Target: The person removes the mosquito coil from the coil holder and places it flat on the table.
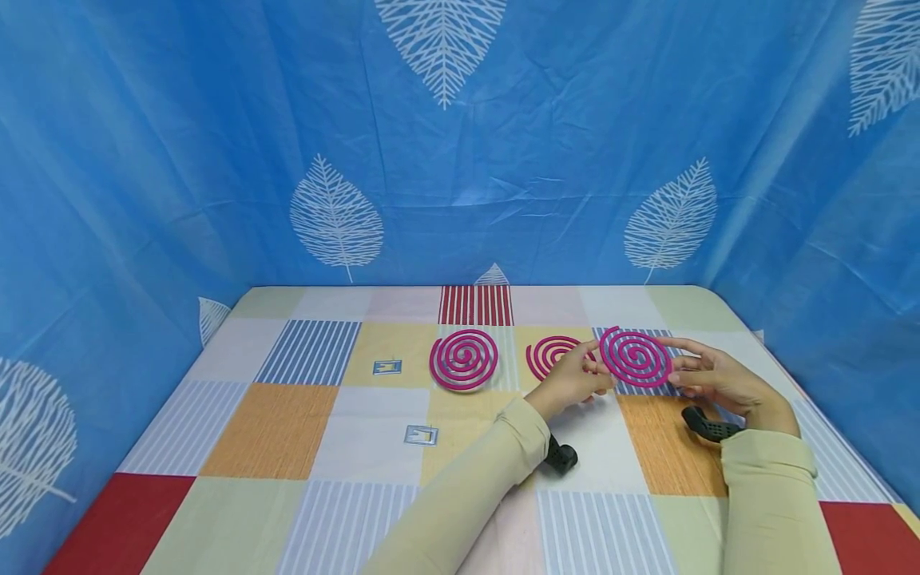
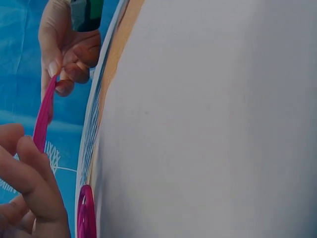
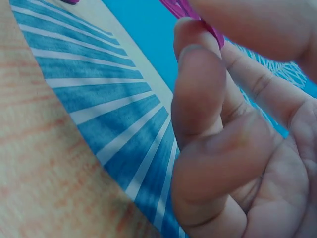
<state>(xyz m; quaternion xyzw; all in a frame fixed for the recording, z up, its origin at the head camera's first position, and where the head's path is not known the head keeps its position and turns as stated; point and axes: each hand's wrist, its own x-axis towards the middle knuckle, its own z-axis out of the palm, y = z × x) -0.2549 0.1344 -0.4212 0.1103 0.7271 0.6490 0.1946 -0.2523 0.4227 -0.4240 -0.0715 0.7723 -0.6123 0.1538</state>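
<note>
A magenta mosquito coil [image 1: 636, 356] is held up between the two hands, tilted so its flat spiral shows in the head view. My left hand [image 1: 566, 385] pinches its left edge with the fingertips. At the opposite edge, my right hand [image 1: 726, 386] pinches it between thumb and fingers. Seen from the left wrist, the raised coil [image 2: 44, 114] is nearly edge-on, with the right hand [image 2: 69, 54] at its far end. A second coil [image 1: 555, 357] lies on the table behind the left hand, partly hidden by it.
A third magenta coil [image 1: 465, 357] lies on the patchwork tablecloth [image 1: 374, 431], left of the hands. Blue curtains [image 1: 460, 184] with white leaf prints enclose the table at the back and sides. Black devices [image 1: 707, 426] sit at both wrists.
</note>
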